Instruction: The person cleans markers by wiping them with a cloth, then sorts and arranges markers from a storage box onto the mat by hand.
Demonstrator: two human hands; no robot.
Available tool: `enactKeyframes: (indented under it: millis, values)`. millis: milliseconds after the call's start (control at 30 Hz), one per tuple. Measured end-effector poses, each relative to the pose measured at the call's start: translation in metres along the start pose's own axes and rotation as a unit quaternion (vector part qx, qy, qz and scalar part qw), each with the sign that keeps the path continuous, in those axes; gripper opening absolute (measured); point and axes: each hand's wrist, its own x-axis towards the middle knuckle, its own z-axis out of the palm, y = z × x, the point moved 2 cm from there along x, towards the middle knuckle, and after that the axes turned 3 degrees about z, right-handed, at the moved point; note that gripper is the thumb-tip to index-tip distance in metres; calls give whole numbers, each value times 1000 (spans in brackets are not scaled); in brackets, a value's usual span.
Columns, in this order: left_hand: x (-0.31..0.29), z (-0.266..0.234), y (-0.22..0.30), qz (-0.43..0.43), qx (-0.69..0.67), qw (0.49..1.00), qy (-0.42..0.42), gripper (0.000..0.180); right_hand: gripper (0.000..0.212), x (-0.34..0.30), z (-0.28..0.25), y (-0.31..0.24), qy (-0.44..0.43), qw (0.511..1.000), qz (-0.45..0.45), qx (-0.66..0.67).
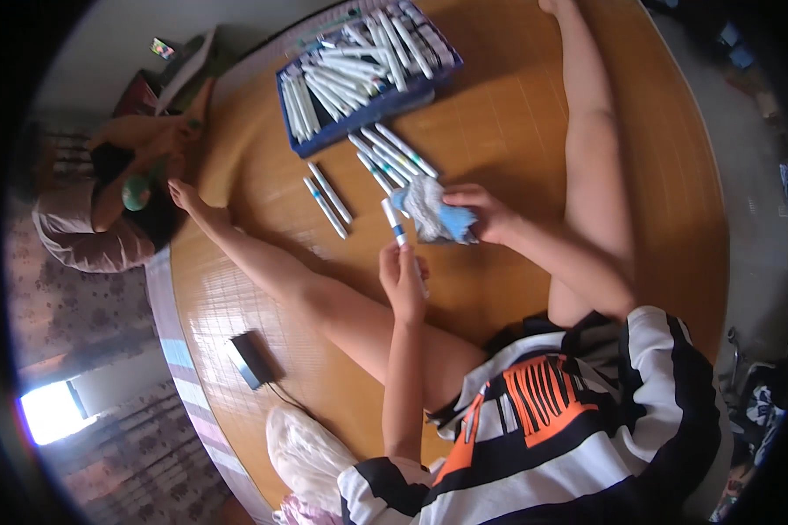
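My left hand [403, 278] is closed round a white marker pen [394, 219] with a blue band, held upright with its capped end pointing away from me. Just to the right, my right hand [481, 213] grips a crumpled grey and blue cloth [436, 210], whose left edge comes close to the pen's upper end. Beyond the cloth, several white markers [385, 157] with coloured bands lie side by side on the mat. Two more markers [327, 203] rest to their left, apart from that group.
A blue box [359, 129] packed with white markers stands at the far side of the brown mat [490, 79]. My bare legs stretch out on both sides. Another person [105, 210] sits at the far left. A black device [252, 360] with a cable and a white cloth [302, 446] lie near left.
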Motion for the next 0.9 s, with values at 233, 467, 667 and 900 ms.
enactKeyframes:
  millis: [233, 467, 667, 900]
  values:
    - [-2, 18, -11, 23, 5, 990, -137, 12, 13, -10, -7, 15, 21, 982, -46, -184]
    - [-1, 18, -20, -36, 7, 981, -191, 15, 17, -10, -11, 23, 119, 971, -99, -184]
    - [1, 13, -13, -150, -140, 962, -182, 16, 16, -8, -15, 23, 99, 974, -88, -186]
    - [8, 14, -24, -95, -65, 968, -225, 21, 11, -7, -18, 29, 150, 966, -101, -187]
